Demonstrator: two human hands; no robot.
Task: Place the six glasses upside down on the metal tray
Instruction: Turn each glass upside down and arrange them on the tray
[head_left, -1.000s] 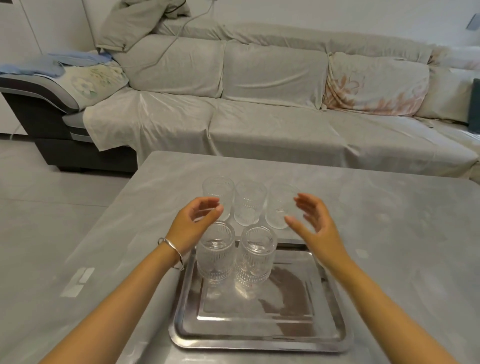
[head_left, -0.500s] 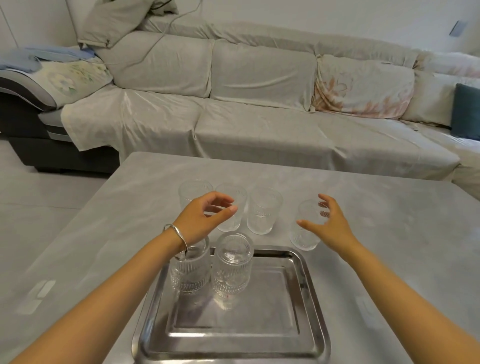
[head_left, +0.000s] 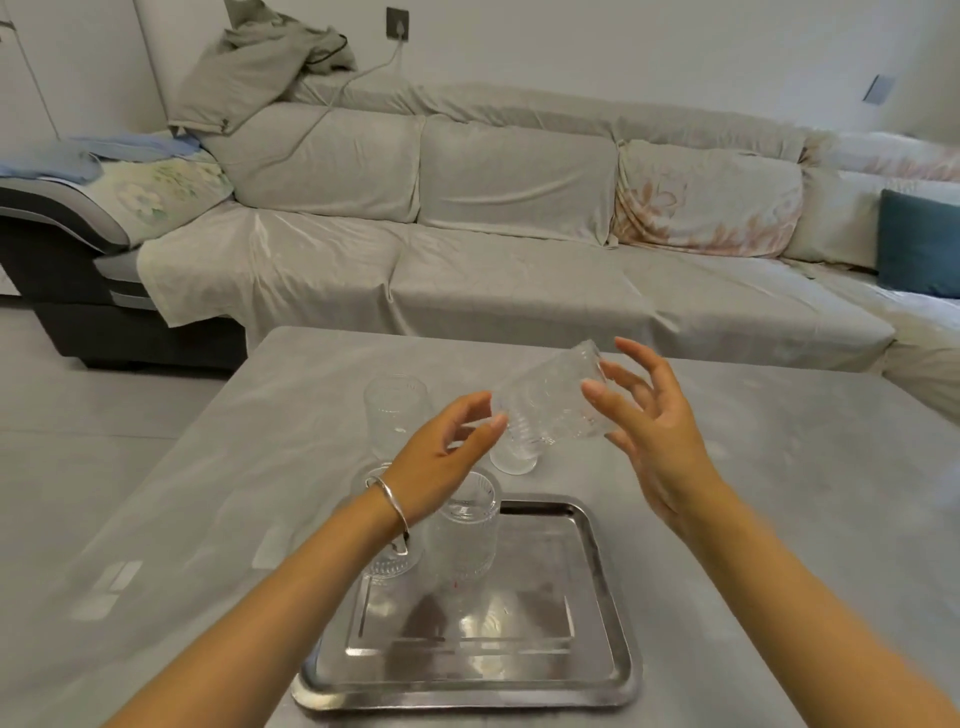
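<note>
Nearest to you is the metal tray (head_left: 597, 644), lying flat on the grey table (head_left: 156, 519), and it serves as the landmark for everything else. On the tray's far left part stand two ribbed glasses upside down: one glass (head_left: 467, 535) shows clearly just right of your left wrist, and the other glass (head_left: 387, 558) sits touching or almost touching it on its left, mostly covered by your wrist and its silver bracelet (head_left: 395, 506). Your left hand (head_left: 441, 462) hovers above the tray's far edge with fingers loosely curled and spread, the thumb tip at the bottom end of a tilted glass (head_left: 553, 405). Your right hand (head_left: 649, 431) is raised above and beyond the tray's far right corner, fingers spread and unclenched, fingertips against the other end of that glass; it lies nearly on its side in the air between both hands, and whether either hand truly grips it you cannot tell. Just past the tray's far edge an upright glass (head_left: 514, 457) stands on the table, partly behind the tilted one. Farther left beyond the tray stands another upright glass (head_left: 395, 410). Well beyond the tray runs the covered sofa (head_left: 519, 249)
</note>
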